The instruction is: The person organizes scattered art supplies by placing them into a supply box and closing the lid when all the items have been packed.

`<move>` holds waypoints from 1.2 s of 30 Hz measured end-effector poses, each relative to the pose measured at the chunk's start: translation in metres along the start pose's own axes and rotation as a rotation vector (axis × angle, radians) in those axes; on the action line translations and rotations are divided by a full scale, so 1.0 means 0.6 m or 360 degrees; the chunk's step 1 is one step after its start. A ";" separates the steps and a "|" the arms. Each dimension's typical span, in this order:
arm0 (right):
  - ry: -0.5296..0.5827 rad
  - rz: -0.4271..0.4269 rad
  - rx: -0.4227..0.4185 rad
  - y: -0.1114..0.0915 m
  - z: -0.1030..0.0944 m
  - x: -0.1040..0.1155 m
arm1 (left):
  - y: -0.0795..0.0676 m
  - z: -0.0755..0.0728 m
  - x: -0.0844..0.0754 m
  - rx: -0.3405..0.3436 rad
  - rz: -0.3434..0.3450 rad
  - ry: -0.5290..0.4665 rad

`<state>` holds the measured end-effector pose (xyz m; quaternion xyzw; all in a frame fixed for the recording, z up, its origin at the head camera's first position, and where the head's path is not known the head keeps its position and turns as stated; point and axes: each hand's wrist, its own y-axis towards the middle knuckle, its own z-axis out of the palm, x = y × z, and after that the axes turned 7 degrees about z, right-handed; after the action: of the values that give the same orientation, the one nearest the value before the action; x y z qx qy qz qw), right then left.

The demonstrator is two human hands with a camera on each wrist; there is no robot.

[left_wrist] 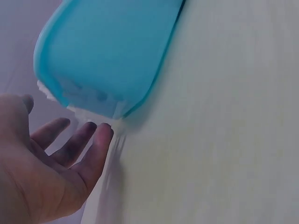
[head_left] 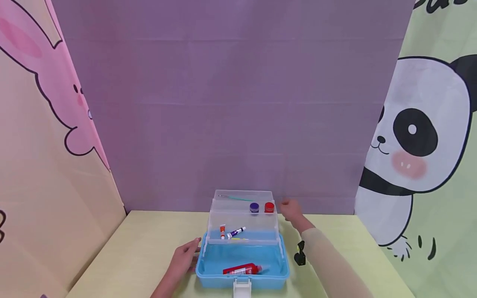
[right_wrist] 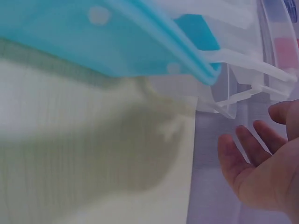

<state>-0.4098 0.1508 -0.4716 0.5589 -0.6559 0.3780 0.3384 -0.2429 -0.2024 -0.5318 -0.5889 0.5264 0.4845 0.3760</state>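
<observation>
A blue storage box (head_left: 216, 282) stands on the table with its clear fold-out trays (head_left: 231, 218) raised toward the back. In the box lies a red bottle (head_left: 242, 269) with a clear cap. My left hand (head_left: 184, 258) is at the box's left side; in the left wrist view its bent, spread fingers are near the box's back end. Beside the trays' upper right edge is my right hand (head_left: 292, 211), its fingers loosely bent and holding nothing in the right wrist view. The trays carry a purple-lidded jar (head_left: 254, 207), a red-lidded jar (head_left: 269, 207) and a thin teal tool (head_left: 236, 198).
Lower in the trays lie an orange-and-white tube (head_left: 222, 231) and a purple-and-white tube (head_left: 236, 232). A white latch (head_left: 242, 288) hangs at the box's front. A small black object (head_left: 300, 253) is by the right sleeve. Behind the table (head_left: 156, 231) hangs a purple curtain (head_left: 238, 103).
</observation>
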 end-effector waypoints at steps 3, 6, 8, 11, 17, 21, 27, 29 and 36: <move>0.0115 0.0078 0.0060 0.002 0.013 -0.013 | 0.016 -0.016 -0.002 0.0062 -0.0006 -0.0110; 0.0220 0.0120 0.0112 -0.001 0.025 -0.026 | 0.037 -0.031 -0.005 0.0148 0.0000 -0.0235; 0.0258 0.0145 0.0137 -0.007 0.032 -0.036 | 0.051 -0.040 -0.006 0.0201 -0.0008 -0.0297; 0.0308 0.0160 0.0202 -0.013 0.034 -0.046 | 0.077 -0.045 -0.009 0.0243 -0.0011 -0.0361; 0.0483 0.0174 0.0304 -0.018 0.029 -0.054 | 0.120 -0.039 -0.019 0.0276 -0.0077 -0.0438; 0.0517 0.0216 0.0364 -0.018 0.028 -0.065 | 0.137 -0.024 -0.026 0.0335 -0.0126 -0.0411; 0.0509 0.0211 0.0441 -0.019 0.032 -0.087 | 0.152 -0.004 -0.028 0.0346 -0.0165 -0.0361; 0.0512 0.0200 0.0458 -0.017 0.032 -0.090 | 0.156 0.001 -0.026 0.0336 -0.0187 -0.0352; 0.0507 0.0180 0.0449 -0.015 0.028 -0.089 | 0.164 0.010 -0.028 0.0349 -0.0221 -0.0336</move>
<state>-0.3937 0.1606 -0.5248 0.4962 -0.5650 0.5680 0.3345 -0.3405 -0.2083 -0.5104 -0.5251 0.4917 0.4563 0.5237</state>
